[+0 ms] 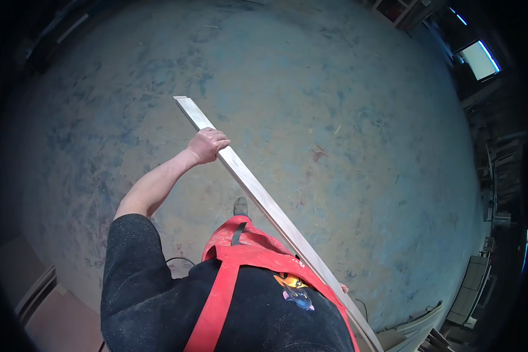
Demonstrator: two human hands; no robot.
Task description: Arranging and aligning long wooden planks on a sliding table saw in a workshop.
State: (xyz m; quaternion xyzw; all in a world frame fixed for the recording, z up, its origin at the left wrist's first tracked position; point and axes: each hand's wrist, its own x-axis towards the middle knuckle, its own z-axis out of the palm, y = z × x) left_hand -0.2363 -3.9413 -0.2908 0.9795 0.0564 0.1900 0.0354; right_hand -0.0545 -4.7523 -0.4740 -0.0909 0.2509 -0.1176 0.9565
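A long, pale wooden plank [264,199] slants across in front of my body, from the upper left down to the lower right. Its far end has a small step cut along the edge. My left hand [208,145] is closed around the plank close to that end, fingers wrapped over the top. Farther down, by my right side, the fingertips of my right hand [344,288] curl past the plank's outer edge; the rest of that hand is hidden behind the wood. The lower part of the plank passes close against my red apron [264,256].
Beneath me spreads a stained, scuffed concrete floor [311,100] with small wood scraps. Flat panels [58,320] stand at the lower left. Pale curved boards [419,328] lie at the lower right. Dark shelving and equipment line the right side, below a bright panel [480,60].
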